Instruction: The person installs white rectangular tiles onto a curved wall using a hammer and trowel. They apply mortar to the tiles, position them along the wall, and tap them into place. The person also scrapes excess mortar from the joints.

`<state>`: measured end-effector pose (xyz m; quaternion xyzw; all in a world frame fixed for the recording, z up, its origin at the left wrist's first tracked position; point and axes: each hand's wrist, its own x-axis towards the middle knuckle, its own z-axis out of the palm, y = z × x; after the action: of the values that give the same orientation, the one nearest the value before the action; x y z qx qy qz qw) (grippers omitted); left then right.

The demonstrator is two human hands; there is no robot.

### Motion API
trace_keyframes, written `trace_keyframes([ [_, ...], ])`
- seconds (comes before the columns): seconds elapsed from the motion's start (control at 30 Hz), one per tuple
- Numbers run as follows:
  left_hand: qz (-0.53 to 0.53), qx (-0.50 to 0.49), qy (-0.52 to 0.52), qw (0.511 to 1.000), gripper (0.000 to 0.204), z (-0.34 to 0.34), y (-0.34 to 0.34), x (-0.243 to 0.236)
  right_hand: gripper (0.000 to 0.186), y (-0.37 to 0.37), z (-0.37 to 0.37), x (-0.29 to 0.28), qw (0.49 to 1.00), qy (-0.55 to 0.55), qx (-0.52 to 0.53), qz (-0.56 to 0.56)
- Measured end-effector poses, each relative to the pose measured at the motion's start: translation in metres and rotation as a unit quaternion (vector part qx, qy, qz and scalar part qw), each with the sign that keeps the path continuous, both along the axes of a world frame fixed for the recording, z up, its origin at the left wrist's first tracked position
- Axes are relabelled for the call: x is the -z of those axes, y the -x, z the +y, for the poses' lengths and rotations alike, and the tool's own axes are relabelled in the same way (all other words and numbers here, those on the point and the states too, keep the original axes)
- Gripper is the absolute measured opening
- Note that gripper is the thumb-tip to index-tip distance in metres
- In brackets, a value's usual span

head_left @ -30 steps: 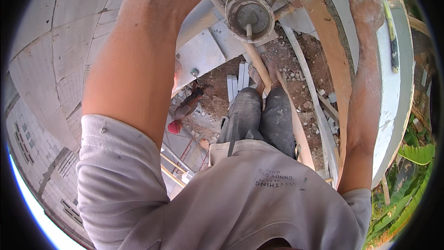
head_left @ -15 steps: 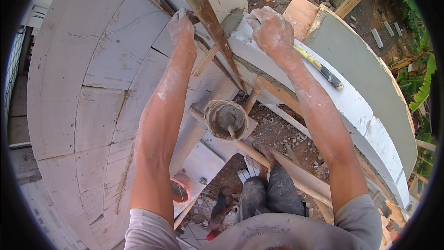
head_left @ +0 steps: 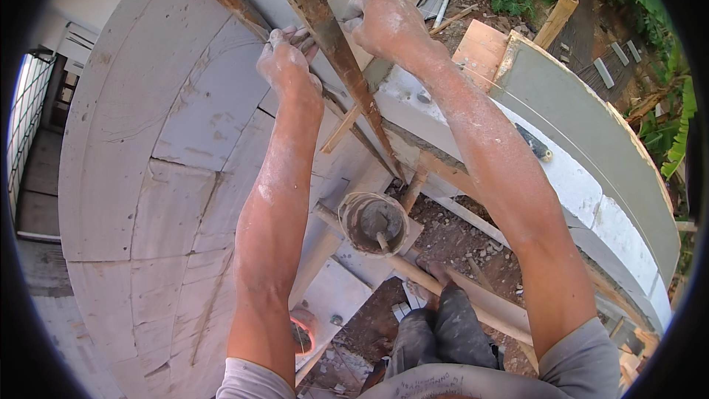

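My left hand point(head_left: 289, 65), dusted white, has its fingers curled in at the left side of a rusty brown upright post point(head_left: 319, 26). What lies in them is hidden. Across the post, my right hand point(head_left: 388, 24) is closed in a pinch, apparently on a thin string. The string point(head_left: 561, 120) shows beyond my right forearm, running along the curved wall of white blocks point(head_left: 576, 185). On top of that wall lies a tool with a dark handle point(head_left: 533, 142), its other end hidden by my forearm.
Below my arms stands a bucket point(head_left: 346, 230) of wet mortar with a tool's handle in it. Wooden poles point(head_left: 421, 278) cross over rubble. A curved surface of large pale panels point(head_left: 177, 199) fills the left. An orange-rimmed pail point(head_left: 309, 329) sits lower left.
My right hand has moved up and left, closer to the post and my left hand. My left hand has shifted slightly down. The string now shows along the right wall.
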<state>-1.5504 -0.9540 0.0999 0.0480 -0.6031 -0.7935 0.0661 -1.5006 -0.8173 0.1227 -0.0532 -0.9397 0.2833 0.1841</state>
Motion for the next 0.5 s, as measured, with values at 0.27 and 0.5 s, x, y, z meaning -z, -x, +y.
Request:
trace_keyframes([
  [0.27,-0.044,0.008,-0.026,0.999,0.029,-0.004,0.000,0.001,0.046,-0.095,-0.033,0.128,0.885,0.390,-0.180,0.179],
  [0.5,-0.057,0.046,0.079,0.994,0.032,-0.013,0.002,-0.007,0.069,-0.032,-0.019,0.136,0.643,0.686,-0.251,0.231],
])
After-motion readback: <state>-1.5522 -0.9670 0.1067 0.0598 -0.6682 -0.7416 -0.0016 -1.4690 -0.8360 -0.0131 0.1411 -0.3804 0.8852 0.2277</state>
